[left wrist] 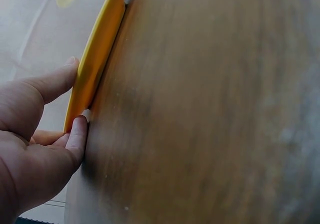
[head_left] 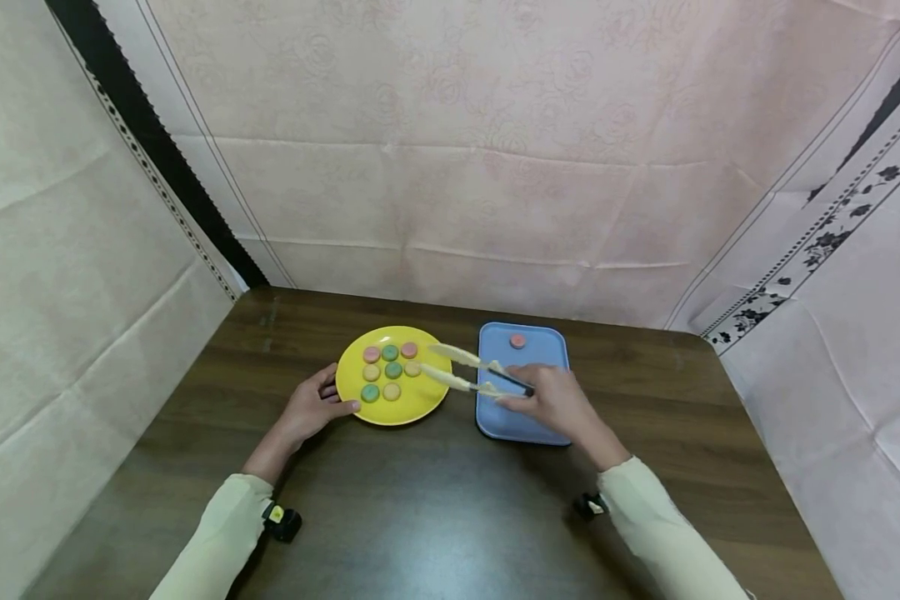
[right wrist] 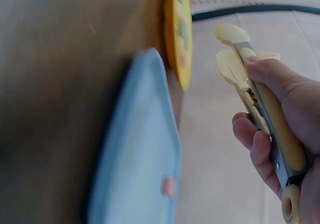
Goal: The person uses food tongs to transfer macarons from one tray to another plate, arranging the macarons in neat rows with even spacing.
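A yellow plate [head_left: 420,404] bears several small round pieces in pink, green and cream that look like macarons. At its left rim my left hand [head_left: 317,410] grips the edge, thumb [left wrist: 62,79] on the upper side and fingers [left wrist: 77,139] at the underside. Above the blue tray [head_left: 521,427], my right hand [head_left: 558,402] holds pale yellow tongs [head_left: 461,357] with metal arms. Their tips stand apart over the plate's right part, close to a cream piece [head_left: 412,368], and nothing shows between them in the right wrist view. One pink piece [head_left: 518,341] lies near the tray's far end.
Plate and tray stand side by side on a dark brown wooden table [head_left: 420,517], a narrow gap between them. Pale patterned cloth [head_left: 450,208] hangs behind the table and at both sides. A small black device [head_left: 282,523] is strapped at the left wrist.
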A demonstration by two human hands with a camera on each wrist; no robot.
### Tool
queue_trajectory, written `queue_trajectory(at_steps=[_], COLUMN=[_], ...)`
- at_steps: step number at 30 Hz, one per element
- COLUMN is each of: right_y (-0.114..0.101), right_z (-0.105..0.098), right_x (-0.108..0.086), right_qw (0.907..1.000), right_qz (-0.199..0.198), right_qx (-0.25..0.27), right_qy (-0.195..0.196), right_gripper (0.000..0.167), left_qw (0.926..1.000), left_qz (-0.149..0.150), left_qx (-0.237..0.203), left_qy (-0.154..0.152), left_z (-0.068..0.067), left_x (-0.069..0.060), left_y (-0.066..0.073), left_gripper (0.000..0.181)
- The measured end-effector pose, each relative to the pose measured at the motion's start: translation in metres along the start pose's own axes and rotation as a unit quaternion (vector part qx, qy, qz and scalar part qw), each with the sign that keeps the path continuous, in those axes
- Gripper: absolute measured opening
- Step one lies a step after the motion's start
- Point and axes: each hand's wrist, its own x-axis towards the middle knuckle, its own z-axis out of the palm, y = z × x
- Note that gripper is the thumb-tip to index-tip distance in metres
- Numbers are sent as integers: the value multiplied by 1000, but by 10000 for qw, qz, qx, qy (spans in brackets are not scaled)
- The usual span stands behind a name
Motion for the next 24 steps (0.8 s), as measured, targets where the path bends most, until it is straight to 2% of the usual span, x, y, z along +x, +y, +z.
queue_trajectory(at_steps=[5,9,15,24], right_y=[26,52,84,109], right_z=[-31,-43,-47,-41], right_x=[-9,-16,-24,-27], right_qw=[9979,9943,9903,9863], right_qz=[600,980,1335,1605], right_qx=[-176,-326,-349,-364], right_qy=[150,264,160,91], right_gripper=[57,58,58,54], left_qw=[10000,10000,10000,10000], left_qz=[-43,-32,-28,-43], left_qx=[63,70,64,42], left_qy=[26,11,11,12], left_z=[-1,-1,-1,0], left_x=[0,1,1,1], left_y=[2,3,3,0], left_gripper=[91,91,90,91])
